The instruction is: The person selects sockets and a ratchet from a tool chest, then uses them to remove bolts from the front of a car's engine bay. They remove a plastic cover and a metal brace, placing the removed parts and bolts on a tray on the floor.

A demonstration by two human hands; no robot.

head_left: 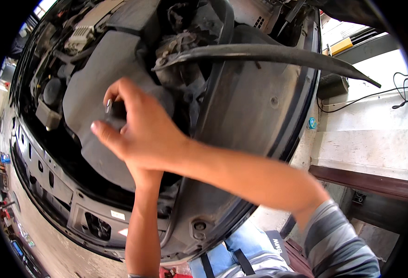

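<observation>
Eng. cover (97, 72): matt plast., smth.

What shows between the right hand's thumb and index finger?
In the head view, a small shiny metal piece shows between the thumb and index finger of the right hand, nearer the finger; the dark patch beside it is unclear.

A car repair workshop: a car (255, 116) stands with its engine cover (102, 65) exposed and a loose rubber strip (269, 52) across its fender. Left of the car, blurred equipment (2, 178) lines a worn floor (35, 227); right of it trails a black cable (352, 104).
</observation>
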